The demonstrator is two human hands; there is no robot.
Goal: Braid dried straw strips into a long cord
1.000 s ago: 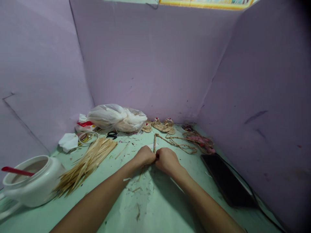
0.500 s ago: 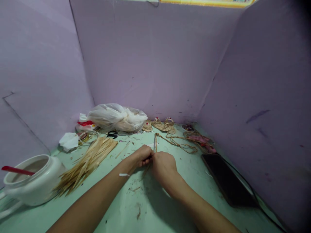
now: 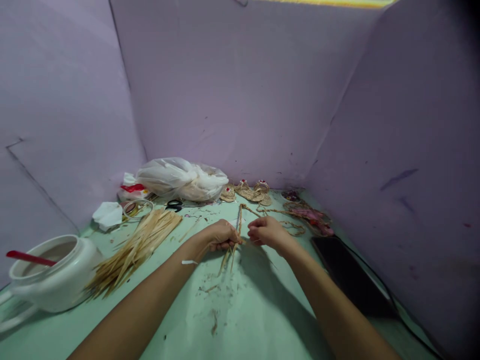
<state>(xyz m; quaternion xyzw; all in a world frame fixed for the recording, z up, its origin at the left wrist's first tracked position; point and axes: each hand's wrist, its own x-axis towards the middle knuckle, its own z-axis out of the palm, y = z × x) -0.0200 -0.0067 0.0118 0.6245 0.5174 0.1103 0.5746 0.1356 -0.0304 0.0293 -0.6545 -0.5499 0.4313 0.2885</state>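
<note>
Far left, the white pot with a red stick slanting out of its mouth; next, the bundle of straw, its near end close beside the pot, its long axis running away from you and to the right. Then your left hand, the one on the work: fingers closed, pinching the braided cord by its near end. From that pinch the cord runs nearly straight away from you, bends sharply beyond your knuckles, then slants off to the right past the far side of your other hand. On your side of the pinch, loose strands splay down towards you over the green tabletop; a short, pale end pokes out to the right, into the gap between the hands. Just across that gap, your right hand, fingers curled inward, apart from the left; cannot tell whether it has a strand between the fingertips. The left is plainly nearer, being on the cord itself. Further right, slack loops of cord; nearer you, a dark flat slab, well apart from the pinch.
</note>
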